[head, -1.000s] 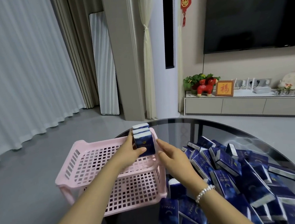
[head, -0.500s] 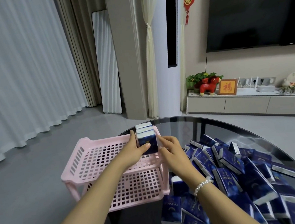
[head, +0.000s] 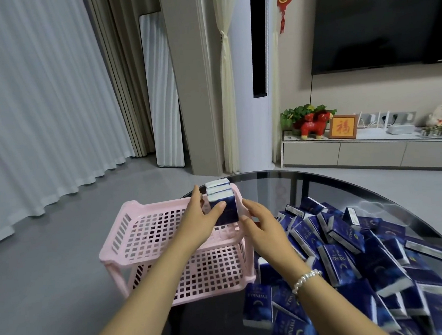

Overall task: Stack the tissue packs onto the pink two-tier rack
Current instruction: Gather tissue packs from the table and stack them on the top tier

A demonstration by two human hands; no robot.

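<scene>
The pink two-tier rack [head: 151,233] stands at the left edge of the glass table. A short row of dark blue tissue packs [head: 224,209] stands upright in the far right corner of its top tier. My left hand [head: 200,221] grips this row, thumb on the front pack's face and fingers along its left side. My right hand [head: 261,225] rests with relaxed fingers at the rack's right rim, right beside the front pack. A big loose pile of the same blue packs [head: 353,249] covers the table to the right. The lower tier looks bare.
The round dark glass table [head: 269,187] ends just left of the rack, with grey floor beyond it. Several packs [head: 257,304] lie close against the rack's right front foot. A TV cabinet [head: 372,152] stands far behind.
Both hands stay at the upright packs in the top tier's corner. My right hand's fingers have slipped slightly down and off the front pack's side. The view has shifted a little.
</scene>
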